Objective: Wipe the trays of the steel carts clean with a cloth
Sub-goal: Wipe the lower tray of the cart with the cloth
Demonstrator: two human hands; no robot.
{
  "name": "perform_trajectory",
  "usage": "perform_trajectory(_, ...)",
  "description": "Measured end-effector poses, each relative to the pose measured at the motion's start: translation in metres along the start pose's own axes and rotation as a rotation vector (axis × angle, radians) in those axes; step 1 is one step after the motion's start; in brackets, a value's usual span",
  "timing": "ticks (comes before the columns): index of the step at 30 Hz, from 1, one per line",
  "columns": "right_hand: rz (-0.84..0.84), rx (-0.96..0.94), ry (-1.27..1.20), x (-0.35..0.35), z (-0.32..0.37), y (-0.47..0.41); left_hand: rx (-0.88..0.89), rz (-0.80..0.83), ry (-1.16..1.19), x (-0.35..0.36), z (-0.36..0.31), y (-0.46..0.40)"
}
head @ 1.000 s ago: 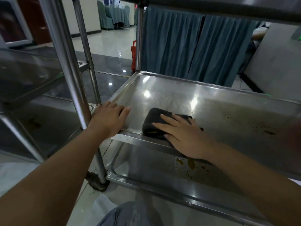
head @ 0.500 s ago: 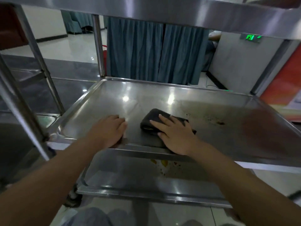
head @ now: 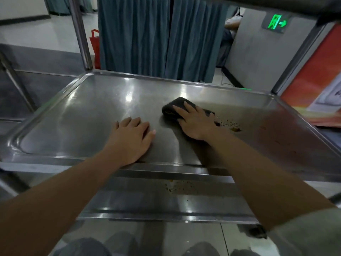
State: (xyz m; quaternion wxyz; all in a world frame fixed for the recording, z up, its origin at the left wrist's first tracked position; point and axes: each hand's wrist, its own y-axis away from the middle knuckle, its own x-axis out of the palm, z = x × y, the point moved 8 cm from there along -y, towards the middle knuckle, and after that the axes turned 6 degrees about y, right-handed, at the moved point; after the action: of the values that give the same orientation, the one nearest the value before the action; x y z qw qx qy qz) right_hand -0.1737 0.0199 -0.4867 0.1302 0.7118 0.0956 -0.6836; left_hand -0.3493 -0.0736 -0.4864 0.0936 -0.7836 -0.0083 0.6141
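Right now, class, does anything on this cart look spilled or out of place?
Yes. Brown specks and an orange-brown smear soil the middle tray just right of the dark cloth under the right hand. Similar splatter marks the lower tray.

Bare forearms, pale grey-green short sleeve point(head: 310, 231) on right arm

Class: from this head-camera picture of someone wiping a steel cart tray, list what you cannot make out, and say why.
- Cloth: mostly hidden under the right hand, head view.
- Lower tray: partly hidden by the middle tray and both forearms.
- Top shelf: cut off by the upper edge.
- Poster: cut off at right.
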Motion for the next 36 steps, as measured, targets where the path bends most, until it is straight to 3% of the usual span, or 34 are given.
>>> perform_trajectory(6, 0.021, 0.115, -0.049, -0.010, 0.001, -0.059, 0.002, -0.061, 0.065, -0.005, 0.004, -0.002)
perform_trajectory(9, -0.008, 0.107, -0.057, -0.011, 0.002, -0.057, -0.027, 0.006, 0.111, 0.000, 0.007, -0.008)
perform_trajectory(18, -0.122, -0.103, 0.000, 0.005, -0.012, 0.096, -0.116, 0.263, -0.011, -0.001, -0.004, -0.019)
perform_trajectory(21, -0.147, -0.099, 0.017, 0.006, -0.033, 0.136, -0.143, 0.214, -0.016, 0.002, -0.022, -0.020)
perform_trajectory(24, -0.135, -0.078, 0.024, 0.005, -0.044, 0.139, -0.004, 0.135, 0.024, 0.010, -0.059, -0.022)
perform_trajectory(36, 0.015, 0.012, -0.011, 0.001, -0.017, 0.020, -0.039, -0.027, 0.017, 0.025, -0.062, -0.032)
